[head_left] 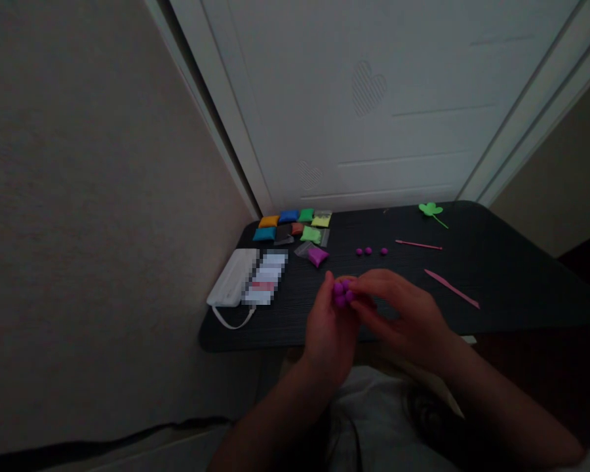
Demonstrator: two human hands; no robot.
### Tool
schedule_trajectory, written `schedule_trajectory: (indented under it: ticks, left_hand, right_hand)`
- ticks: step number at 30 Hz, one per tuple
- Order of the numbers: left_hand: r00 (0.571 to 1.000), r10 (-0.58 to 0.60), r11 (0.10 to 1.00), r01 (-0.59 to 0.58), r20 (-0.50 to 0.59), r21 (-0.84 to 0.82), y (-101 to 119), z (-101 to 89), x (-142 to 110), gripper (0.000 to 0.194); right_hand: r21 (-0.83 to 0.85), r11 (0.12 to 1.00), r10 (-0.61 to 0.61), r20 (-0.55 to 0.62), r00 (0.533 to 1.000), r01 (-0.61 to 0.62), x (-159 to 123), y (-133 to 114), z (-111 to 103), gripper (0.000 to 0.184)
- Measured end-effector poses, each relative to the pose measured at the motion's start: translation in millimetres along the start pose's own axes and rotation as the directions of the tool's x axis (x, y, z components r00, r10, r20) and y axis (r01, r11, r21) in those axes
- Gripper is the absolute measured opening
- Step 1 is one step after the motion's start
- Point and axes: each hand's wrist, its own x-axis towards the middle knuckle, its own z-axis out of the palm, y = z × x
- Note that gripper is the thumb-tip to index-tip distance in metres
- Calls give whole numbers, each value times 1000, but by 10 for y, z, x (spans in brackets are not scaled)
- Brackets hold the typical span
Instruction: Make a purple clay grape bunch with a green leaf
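Observation:
A cluster of small purple clay balls (341, 300) sits in my left hand (327, 331), whose fingers curl round it above the table's front edge. From the right, my right hand (408, 314) reaches in, thumb and forefinger closed on the cluster's right side. Those fingers partly hide the balls. Three loose purple balls (368, 251) lie on the dark table beyond my hands. An opened packet of purple clay (317, 255) rests just left of them.
Several coloured clay packets (289, 216) lie at the back left. A white power bank (233, 278) is cabled to a phone (266, 278). To the right are a pink modelling knife (452, 289), a thin pink stick tool (419, 245) and a green clay clover (430, 209).

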Motion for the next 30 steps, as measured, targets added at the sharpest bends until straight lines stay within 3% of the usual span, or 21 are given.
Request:
schedule_trajectory:
  ticks: [6,11,16,22,27,30]
  left_hand:
    - [997,54,998,-55,-54,-18,-47,-17,16,25]
    - [993,104,994,-101,-58,43,-62,-24,7,27]
    - [997,-12,999,7,-81,-53,-29,-18,-3,29]
    - [989,-142,986,145,36,-80,5,-28,-12,36]
    - [996,-75,997,75,55,4,-8,-56,-30,16]
    - [996,-51,998,48,78,41,-26,-67,-32,16]
  right_hand:
    - [-56,997,-46,-27,999,44,-30,84,69,31]
    - [-12,1000,-7,-35,999,7,-50,67,74,30]
    - [14,999,38,-41,998,-37,-60,86,79,29]
    - [16,996,86,-43,995,-85,-107,102,82,31]
    - [67,993,102,-91,991,-97,-170,110,47,35]
    - [126,986,124,-129,984,-107,-225,151,15,35]
